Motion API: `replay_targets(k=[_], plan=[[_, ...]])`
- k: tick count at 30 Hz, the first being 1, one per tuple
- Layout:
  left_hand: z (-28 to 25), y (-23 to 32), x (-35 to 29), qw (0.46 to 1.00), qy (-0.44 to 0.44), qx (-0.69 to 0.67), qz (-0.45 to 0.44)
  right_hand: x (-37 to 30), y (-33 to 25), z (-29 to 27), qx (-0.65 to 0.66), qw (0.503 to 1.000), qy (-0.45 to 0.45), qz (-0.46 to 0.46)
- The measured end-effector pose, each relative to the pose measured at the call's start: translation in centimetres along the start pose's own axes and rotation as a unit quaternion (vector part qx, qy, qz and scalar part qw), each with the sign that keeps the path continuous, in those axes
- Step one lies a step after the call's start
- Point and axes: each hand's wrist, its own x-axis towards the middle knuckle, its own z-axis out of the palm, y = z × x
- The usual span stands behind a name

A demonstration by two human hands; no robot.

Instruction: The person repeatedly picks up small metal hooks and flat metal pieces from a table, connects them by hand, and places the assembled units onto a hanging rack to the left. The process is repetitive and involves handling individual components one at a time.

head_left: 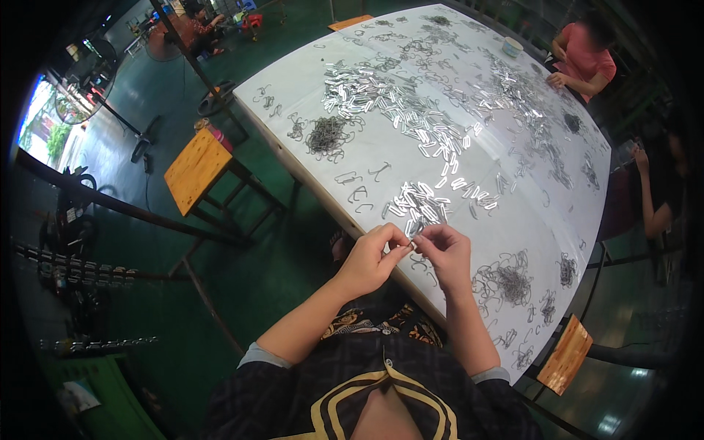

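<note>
My left hand and my right hand meet over the near edge of the table. Both are closed in a pinch, thumb to forefinger, fingertips almost touching. Whatever lies between them is small and mostly hidden. Just beyond the fingertips is a heap of shiny, elongated silver metal pieces. Bent dark wire hooks lie loose to the left of that heap. A tangled pile of thin wire hooks sits to the right of my right hand.
The large white-topped table carries more silver pieces, a dark wire pile and a small tub. A person in pink works at the far right. Wooden stools stand left and right.
</note>
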Motion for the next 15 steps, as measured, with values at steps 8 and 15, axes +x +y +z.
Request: replay_targets(k=[8,15], plan=[[-0.23,-0.31,0.51,0.998,0.018,0.048,0.047,-0.55,-0.43,0.96,-0.077,0.995,0.017,-0.062],[-0.17,0.00,0.54,0.999,-0.002,0.034,0.006,-0.49,0.36,0.58,-0.068,0.996,0.014,-0.064]])
